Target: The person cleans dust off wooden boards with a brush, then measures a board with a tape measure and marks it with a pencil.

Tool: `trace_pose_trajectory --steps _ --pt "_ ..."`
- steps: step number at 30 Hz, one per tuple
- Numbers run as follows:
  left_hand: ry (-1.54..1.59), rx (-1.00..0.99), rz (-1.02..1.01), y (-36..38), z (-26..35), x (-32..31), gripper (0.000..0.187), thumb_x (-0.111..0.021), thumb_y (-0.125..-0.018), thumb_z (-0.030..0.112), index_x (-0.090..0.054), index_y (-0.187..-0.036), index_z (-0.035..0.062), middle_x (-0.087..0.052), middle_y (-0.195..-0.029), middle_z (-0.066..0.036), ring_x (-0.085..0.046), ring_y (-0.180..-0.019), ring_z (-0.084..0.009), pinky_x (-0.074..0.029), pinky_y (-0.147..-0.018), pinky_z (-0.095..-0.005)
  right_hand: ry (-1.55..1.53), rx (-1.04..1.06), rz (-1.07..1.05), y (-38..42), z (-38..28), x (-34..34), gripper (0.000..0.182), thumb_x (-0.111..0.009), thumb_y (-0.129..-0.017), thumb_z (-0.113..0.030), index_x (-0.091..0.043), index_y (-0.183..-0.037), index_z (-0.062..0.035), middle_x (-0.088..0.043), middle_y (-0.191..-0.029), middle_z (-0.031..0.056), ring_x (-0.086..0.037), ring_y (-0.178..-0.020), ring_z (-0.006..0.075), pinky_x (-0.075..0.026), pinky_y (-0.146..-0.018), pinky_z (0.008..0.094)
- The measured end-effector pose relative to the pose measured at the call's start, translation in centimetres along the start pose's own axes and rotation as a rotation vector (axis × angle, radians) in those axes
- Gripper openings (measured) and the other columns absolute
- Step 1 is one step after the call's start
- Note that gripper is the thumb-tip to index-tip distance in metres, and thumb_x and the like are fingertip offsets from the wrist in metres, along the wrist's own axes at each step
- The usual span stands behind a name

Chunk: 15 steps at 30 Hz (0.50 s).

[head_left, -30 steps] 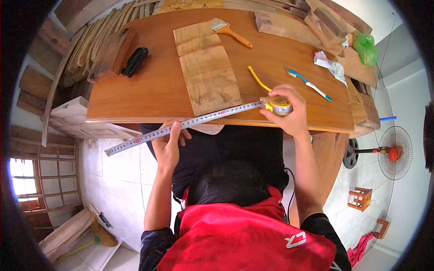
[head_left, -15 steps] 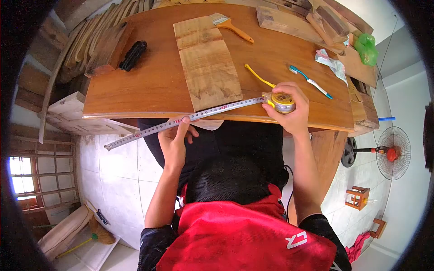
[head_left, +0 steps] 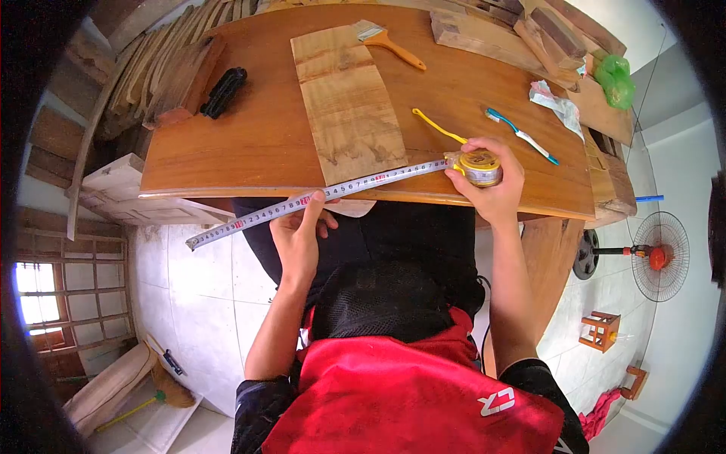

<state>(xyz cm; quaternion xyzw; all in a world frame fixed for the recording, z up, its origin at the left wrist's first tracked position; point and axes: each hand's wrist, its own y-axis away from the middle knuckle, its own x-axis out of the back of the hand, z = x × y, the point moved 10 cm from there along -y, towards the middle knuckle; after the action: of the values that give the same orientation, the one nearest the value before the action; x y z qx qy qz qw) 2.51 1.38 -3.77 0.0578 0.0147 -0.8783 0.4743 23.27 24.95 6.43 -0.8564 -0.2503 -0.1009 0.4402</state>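
My right hand (head_left: 499,181) is wrapped round the yellow and clear case of a tape measure (head_left: 480,168), just over the table's front edge. Its blade runs out to the left in a slanting line, with the free end lower left, past the table. My left hand (head_left: 301,233) pinches the blade between thumb and fingers, below the edge. Under the blade's middle stretch is the near end of a flat wooden board (head_left: 354,121) lying on the table. From the case, a yellow strap (head_left: 439,125) trails over the tabletop.
On the wooden table (head_left: 249,144) lie a paintbrush (head_left: 397,51) touching the board's far end, a black object (head_left: 224,92), a toothbrush (head_left: 522,136) and a crumpled wrapper (head_left: 556,104). Timber pieces and a green plastic bag (head_left: 615,80) are at the right. A fan (head_left: 656,257) stands beyond.
Both hands and the tape measure have shifted slightly to the right. The blade's free end has come a little rightward too. My grip stays the same.
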Motion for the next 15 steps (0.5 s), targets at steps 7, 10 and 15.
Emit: trace_pose_trajectory --steps 7,10,15 --pt "-0.006 -0.012 -0.005 -0.22 0.1 -0.03 0.028 -0.062 -0.099 0.021 -0.068 -0.089 -0.0038 -0.072 -0.083 -0.015 -0.059 -0.058 -0.0132 -0.042 -0.051 -0.0261 0.018 0.039 -0.015 -0.1 -0.2 -0.09 0.045 -0.091 -0.066 -0.012 -0.066 -0.102 -0.0043 -0.069 -0.095 0.0111 -0.067 -0.086 0.0228 -0.054 -0.078 0.0326" --pt "0.01 -0.019 0.004 -0.13 0.34 -0.15 0.027 -0.061 -0.099 0.02 -0.068 -0.089 -0.0036 -0.072 -0.084 -0.015 -0.058 -0.058 -0.013 -0.042 -0.051 -0.0262 0.011 0.029 -0.025 -0.17 -0.27 -0.15 0.045 -0.092 -0.065 -0.012 -0.066 -0.102 -0.0043 -0.069 -0.095 0.0113 -0.067 -0.086 0.023 -0.054 -0.078 0.0327" --pt "0.022 -0.023 0.019 -0.19 0.18 -0.08 0.027 -0.062 -0.099 0.02 -0.069 -0.088 -0.0036 -0.073 -0.083 -0.015 -0.057 -0.058 -0.0126 -0.042 -0.052 -0.0257 0.015 0.042 -0.021 -0.2 -0.34 -0.13 0.045 -0.091 -0.065 -0.012 -0.066 -0.101 -0.0043 -0.069 -0.096 0.0115 -0.067 -0.086 0.0231 -0.054 -0.078 0.0329"
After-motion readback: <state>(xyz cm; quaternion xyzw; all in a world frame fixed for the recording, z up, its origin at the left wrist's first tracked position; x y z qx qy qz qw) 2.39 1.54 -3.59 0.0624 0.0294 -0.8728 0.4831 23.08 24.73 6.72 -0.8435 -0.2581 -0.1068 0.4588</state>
